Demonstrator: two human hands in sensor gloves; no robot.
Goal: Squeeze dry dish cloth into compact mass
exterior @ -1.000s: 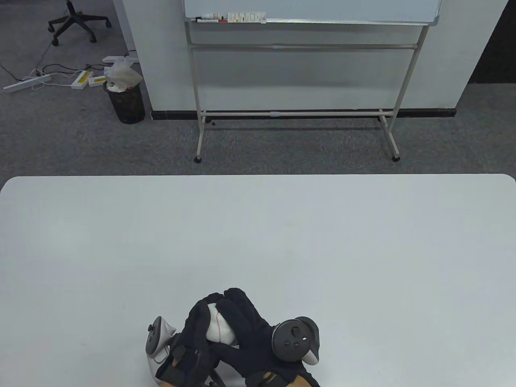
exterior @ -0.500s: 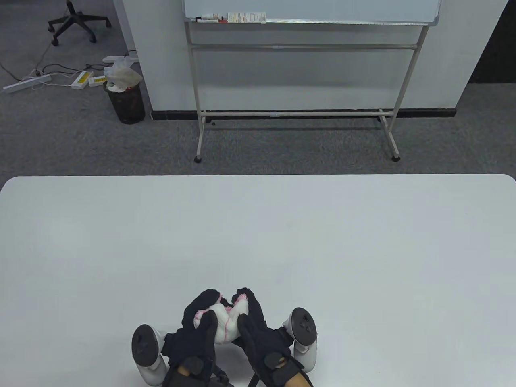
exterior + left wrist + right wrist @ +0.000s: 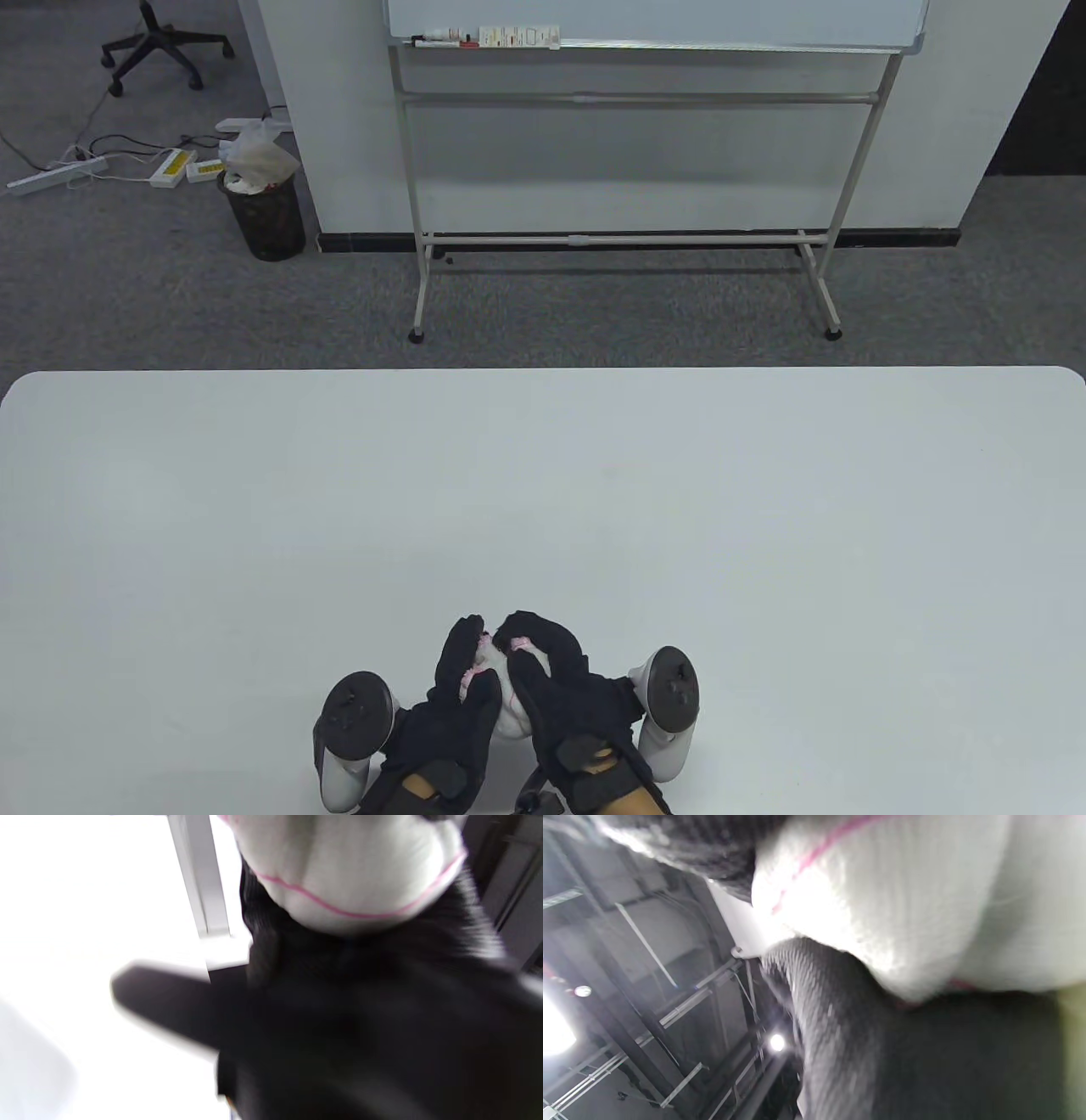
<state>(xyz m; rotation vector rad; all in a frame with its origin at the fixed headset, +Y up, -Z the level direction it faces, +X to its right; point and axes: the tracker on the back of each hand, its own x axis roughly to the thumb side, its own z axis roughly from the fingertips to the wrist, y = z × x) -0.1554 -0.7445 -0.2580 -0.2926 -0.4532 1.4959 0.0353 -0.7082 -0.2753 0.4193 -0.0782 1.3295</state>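
Observation:
A white dish cloth (image 3: pixel 506 700) with a pink stitched edge is bunched into a small wad between my two black-gloved hands near the table's front edge. My left hand (image 3: pixel 462 679) presses it from the left and my right hand (image 3: pixel 547 671) from the right, fingers curled over its far side, so only a strip shows. The left wrist view shows the wad (image 3: pixel 348 870) against dark glove. The right wrist view shows the cloth (image 3: pixel 903 895) filling the upper part, with a gloved finger (image 3: pixel 831 1014) below it.
The white table (image 3: pixel 543 492) stretches away in front of the hands. A whiteboard stand (image 3: pixel 628 212) stands on the carpet beyond the table's far edge, with a black waste bin (image 3: pixel 263 208) at the left.
The hands turned from a stacked clasp to side by side, trackers facing up. They shifted slightly right and closed in tighter, so less of the cloth shows now.

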